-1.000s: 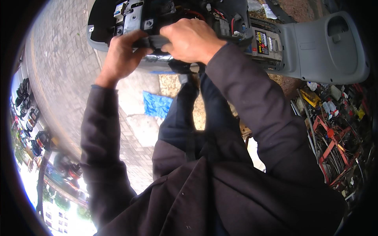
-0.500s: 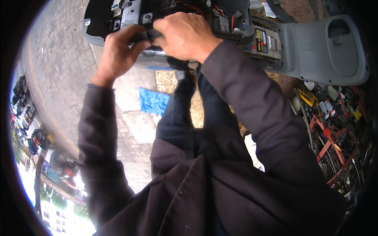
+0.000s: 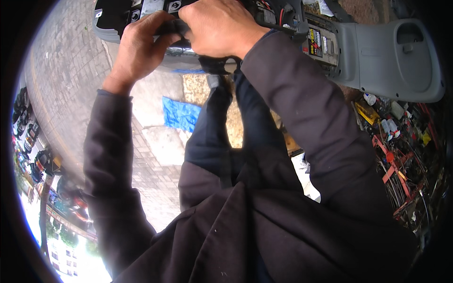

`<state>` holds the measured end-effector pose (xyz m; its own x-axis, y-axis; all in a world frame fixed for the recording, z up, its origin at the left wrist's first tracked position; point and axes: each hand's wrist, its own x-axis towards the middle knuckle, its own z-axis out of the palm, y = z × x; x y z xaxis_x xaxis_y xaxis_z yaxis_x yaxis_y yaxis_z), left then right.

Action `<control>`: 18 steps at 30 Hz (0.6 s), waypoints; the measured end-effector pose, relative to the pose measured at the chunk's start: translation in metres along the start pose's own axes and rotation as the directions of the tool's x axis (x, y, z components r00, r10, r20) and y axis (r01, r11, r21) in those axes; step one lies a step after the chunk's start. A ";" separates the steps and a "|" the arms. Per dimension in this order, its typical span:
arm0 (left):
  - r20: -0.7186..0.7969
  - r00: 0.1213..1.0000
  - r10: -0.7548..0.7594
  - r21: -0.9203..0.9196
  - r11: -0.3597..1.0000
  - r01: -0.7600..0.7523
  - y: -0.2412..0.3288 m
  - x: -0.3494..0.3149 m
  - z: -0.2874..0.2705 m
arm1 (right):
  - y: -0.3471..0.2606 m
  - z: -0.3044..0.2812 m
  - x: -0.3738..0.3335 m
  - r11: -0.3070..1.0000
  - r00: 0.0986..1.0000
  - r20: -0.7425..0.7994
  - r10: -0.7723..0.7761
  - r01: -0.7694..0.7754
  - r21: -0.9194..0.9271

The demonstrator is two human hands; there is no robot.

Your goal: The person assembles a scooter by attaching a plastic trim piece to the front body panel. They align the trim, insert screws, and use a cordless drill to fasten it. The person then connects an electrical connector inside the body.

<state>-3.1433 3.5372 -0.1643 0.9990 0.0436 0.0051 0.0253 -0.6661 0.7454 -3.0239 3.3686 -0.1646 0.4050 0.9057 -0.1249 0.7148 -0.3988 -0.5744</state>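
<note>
At the top edge, my left hand (image 3: 141, 49) is closed, thumb and fingers pinching a dark strip (image 3: 166, 28) that looks like black tape or a wrapped cable. My right hand (image 3: 222, 28) meets it from the other side, with curled fingers against the same strip; its fingertips are partly hidden. Both hands are over the near rim of an opened scooter body (image 3: 107, 34) with a grey outer shell. Inside it, bolted metal fittings (image 3: 175, 5) show beside my left hand, and loose wires (image 3: 281, 16) lie right of my right hand.
A battery (image 3: 315, 43) sits in the frame to the right, beside a large grey plastic panel (image 3: 391, 56). A blue sheet (image 3: 181, 114) lies on the paving near my legs. Red metal frames (image 3: 389, 158) and mixed scrap fill the right side. Parked vehicles (image 3: 42, 162) stand far left.
The scooter body and both hands sit slightly higher and further left in the picture. My hands stay together on the dark strip, with the right hand drawn a little closer over it.
</note>
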 end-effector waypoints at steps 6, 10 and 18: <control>-0.018 0.999 -0.030 0.001 1.000 0.030 -0.003 -0.002 0.003 | 0.000 0.000 -0.003 1.000 1.000 0.008 0.004 -0.004 0.014; 0.063 0.996 -0.062 -0.076 0.995 0.067 -0.003 0.002 -0.004 | 0.000 -0.001 -0.003 1.000 1.000 -0.006 -0.024 0.024 0.000; 0.126 0.986 -0.108 -0.152 0.980 0.126 -0.003 -0.001 -0.010 | 0.001 0.006 -0.012 0.999 0.998 -0.065 0.003 0.000 0.053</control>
<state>-3.1452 3.5466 -0.1601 0.9871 0.0211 -0.1589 0.1454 -0.5341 0.8328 -3.0308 3.3583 -0.1684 0.4433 0.8933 -0.0743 0.6839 -0.3907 -0.6162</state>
